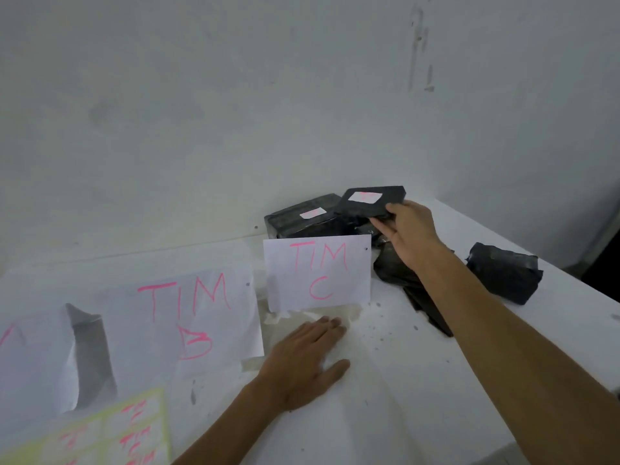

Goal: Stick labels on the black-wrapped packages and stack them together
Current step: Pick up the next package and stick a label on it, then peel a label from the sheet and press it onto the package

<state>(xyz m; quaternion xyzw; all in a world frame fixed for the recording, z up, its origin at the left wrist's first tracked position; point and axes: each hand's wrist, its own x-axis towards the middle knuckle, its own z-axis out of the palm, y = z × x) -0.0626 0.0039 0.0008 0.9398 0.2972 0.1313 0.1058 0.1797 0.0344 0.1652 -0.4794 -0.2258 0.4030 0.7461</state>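
Observation:
My right hand [407, 231] grips a flat black-wrapped package [370, 201] with a white label on top, holding it above other black packages against the wall. Beside it lies another labelled black package [302, 218], partly hidden behind a white sheet marked "TIM C" [318, 273]. One more black-wrapped package [503, 271] lies apart to the right, with no label showing. Under my right forearm lie crumpled black wrapped pieces [399, 273]. My left hand [305, 359] rests flat on the white table [385, 397], fingers spread. A yellow-edged label sheet [110, 431] sits at the lower left.
A sheet marked "TIM B" [188, 317] lies left of the "TIM C" sheet, and a curled sheet [40, 360] further left. The white wall [235, 112] rises right behind the packages. The table's right edge drops to a dark gap [600, 273].

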